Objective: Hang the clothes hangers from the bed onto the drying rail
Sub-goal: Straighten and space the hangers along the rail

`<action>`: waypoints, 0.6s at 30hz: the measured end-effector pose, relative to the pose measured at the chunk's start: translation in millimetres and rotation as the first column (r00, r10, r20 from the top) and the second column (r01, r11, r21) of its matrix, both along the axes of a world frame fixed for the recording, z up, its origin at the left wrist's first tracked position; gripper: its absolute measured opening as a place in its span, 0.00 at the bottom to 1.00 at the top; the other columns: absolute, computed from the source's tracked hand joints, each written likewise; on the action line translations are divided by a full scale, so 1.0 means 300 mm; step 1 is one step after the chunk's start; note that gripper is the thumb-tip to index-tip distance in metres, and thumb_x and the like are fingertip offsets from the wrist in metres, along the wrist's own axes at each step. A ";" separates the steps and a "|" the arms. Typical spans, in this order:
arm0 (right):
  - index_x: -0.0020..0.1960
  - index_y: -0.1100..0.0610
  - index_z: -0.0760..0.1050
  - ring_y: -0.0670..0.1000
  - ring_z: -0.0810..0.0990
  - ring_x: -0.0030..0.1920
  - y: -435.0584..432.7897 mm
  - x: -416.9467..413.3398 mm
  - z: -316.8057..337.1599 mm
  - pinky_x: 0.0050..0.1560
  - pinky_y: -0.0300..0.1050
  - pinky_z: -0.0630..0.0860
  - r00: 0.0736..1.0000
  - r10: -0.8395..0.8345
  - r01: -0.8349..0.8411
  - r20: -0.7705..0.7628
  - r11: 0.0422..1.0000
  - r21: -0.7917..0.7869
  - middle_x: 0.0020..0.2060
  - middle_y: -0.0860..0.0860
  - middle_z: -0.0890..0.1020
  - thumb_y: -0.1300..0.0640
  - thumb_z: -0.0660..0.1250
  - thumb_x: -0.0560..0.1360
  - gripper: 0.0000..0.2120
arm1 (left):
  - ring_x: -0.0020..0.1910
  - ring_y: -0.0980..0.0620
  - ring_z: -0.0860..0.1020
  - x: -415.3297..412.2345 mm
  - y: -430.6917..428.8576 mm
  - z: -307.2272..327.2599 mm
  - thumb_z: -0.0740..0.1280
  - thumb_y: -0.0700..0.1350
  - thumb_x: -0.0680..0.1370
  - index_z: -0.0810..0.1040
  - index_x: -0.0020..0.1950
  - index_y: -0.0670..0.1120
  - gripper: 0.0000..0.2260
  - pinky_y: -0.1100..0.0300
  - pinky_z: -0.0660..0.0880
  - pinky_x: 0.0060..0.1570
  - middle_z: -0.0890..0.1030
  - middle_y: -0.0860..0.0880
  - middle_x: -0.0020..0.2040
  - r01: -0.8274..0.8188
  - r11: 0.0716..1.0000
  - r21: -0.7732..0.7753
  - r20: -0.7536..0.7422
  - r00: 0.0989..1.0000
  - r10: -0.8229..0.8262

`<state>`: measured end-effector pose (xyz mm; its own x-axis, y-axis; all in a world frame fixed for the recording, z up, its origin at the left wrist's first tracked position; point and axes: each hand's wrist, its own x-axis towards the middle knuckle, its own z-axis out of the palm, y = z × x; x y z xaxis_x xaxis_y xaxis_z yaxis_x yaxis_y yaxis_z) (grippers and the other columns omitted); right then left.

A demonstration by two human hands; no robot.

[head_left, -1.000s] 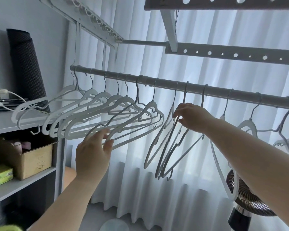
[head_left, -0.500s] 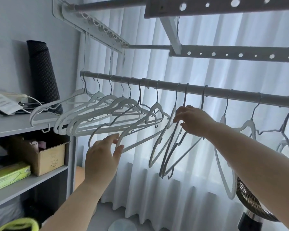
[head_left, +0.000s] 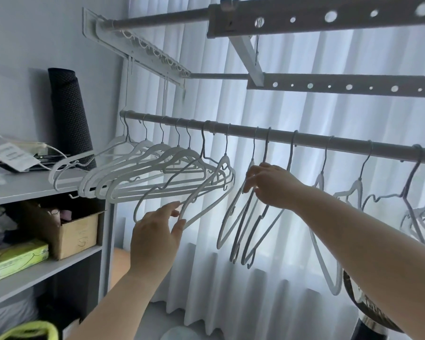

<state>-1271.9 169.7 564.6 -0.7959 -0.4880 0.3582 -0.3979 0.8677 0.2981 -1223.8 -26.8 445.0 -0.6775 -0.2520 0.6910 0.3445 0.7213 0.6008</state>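
Single head view looks up from below, close to the drying rail (head_left: 304,139).

Left hand (head_left: 155,239) touches, right hand (head_left: 272,185) grips hangers (head_left: 225,161)
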 end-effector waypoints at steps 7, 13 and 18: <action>0.59 0.49 0.76 0.46 0.64 0.66 0.001 0.002 -0.011 0.61 0.37 0.58 1.000 0.010 -0.010 0.011 1.000 -0.008 0.64 0.44 0.72 0.64 0.56 0.77 0.18 | 0.53 0.44 0.78 -0.011 0.019 -0.006 0.65 0.41 0.76 0.74 0.63 0.44 0.15 0.52 0.69 0.58 0.82 0.47 0.50 -0.004 1.000 0.000 0.017 1.000 0.004; 0.59 0.48 0.76 0.47 0.65 0.66 -0.001 0.004 -0.013 0.60 0.38 0.60 1.000 0.013 -0.013 -0.007 1.000 0.010 0.64 0.44 0.71 0.65 0.55 0.77 0.19 | 0.54 0.46 0.77 -0.014 0.022 -0.010 0.64 0.42 0.77 0.73 0.64 0.44 0.15 0.52 0.69 0.60 0.81 0.48 0.52 -0.011 1.000 -0.006 0.006 1.000 0.011; 0.59 0.49 0.76 0.48 0.66 0.64 0.006 0.004 -0.014 0.60 0.38 0.60 1.000 0.016 -0.017 0.005 1.000 0.024 0.62 0.45 0.73 0.67 0.56 0.76 0.20 | 0.53 0.44 0.77 -0.018 0.022 -0.017 0.65 0.42 0.76 0.74 0.63 0.44 0.15 0.53 0.70 0.57 0.82 0.48 0.50 -0.022 1.000 0.009 -0.023 1.000 0.022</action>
